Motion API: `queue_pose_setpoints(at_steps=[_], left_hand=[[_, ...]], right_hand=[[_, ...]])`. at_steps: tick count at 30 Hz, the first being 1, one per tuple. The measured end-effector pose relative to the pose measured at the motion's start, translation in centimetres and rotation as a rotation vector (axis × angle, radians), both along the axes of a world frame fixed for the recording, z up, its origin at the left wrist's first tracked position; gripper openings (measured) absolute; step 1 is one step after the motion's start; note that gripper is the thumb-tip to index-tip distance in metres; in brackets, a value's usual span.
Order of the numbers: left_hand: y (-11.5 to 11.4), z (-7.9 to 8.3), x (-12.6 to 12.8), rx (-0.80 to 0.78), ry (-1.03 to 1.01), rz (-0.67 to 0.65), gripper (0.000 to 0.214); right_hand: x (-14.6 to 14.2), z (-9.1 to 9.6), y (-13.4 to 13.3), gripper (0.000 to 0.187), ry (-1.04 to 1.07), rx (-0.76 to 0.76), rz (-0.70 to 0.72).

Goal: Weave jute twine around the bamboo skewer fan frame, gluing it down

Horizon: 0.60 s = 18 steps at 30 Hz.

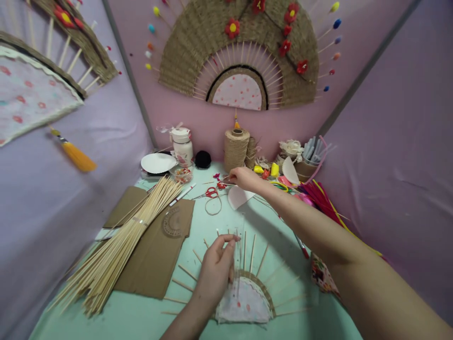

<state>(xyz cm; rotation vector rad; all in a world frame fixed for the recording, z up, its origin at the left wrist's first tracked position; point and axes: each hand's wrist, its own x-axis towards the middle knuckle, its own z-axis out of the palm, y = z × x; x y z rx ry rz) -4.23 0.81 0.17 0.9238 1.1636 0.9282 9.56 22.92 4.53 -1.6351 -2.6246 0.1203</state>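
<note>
My left hand (217,264) pinches a clear plastic ruler (241,224) upright over a half-round fan base. The base has a white cloth half-circle (244,304) with pink dots, a braided brown rim (264,283) and several thin sticks (252,252) radiating outward. At the back of the table, my right hand (242,178) reaches in with fingers bent together; what they grip, if anything, is too small to make out. Just left of it lie red-handled scissors (211,192) and a loop of twine (213,206). A pale paper piece (239,197) lies below that hand.
A bundle of bamboo sticks (138,231) rests on cardboard (152,264) at left, beside a protractor (172,222). Behind stand a white bottle (182,148) and a twine spool (236,148). Coloured pipe cleaners (323,203) lie at right. A finished woven fan (184,56) hangs on the wall.
</note>
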Motion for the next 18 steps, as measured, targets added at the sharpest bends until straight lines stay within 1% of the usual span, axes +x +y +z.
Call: queue_pose_setpoints(at_steps=[1,3,5,8,10,13,15,18], left_hand=[[0.0,0.0,0.0,-0.008,0.002,-0.018,0.057],[-0.1,-0.1,0.0,-0.026,0.019,-0.055,0.059],[-0.2,-0.2,0.1,-0.037,0.047,-0.105,0.061],[-0.4,-0.3,0.1,-0.038,0.079,-0.164,0.062],[-0.5,-0.4,0.1,-0.042,0.092,-0.176,0.062],[-0.4,-0.7,0.0,-0.056,0.091,-0.200,0.065],[-0.3,-0.8,-0.2,-0.060,0.085,-0.207,0.067],[-0.2,-0.8,-0.3,-0.065,0.091,-0.197,0.068]], right_hand=[[0.1,0.1,0.6,0.020,-0.015,0.002,-0.013],[1.2,0.4,1.7,0.022,-0.051,0.008,-0.061],[3.4,0.8,2.5,0.024,-0.094,0.010,-0.132],[7.5,1.8,2.9,0.024,-0.156,0.014,-0.243],[10.2,2.6,2.5,0.025,-0.190,0.015,-0.298],[13.9,3.4,1.3,0.025,-0.233,-0.006,-0.357],[15.9,3.6,0.2,0.023,-0.254,-0.037,-0.382],[18.3,3.2,-1.5,0.023,-0.262,-0.080,-0.397]])
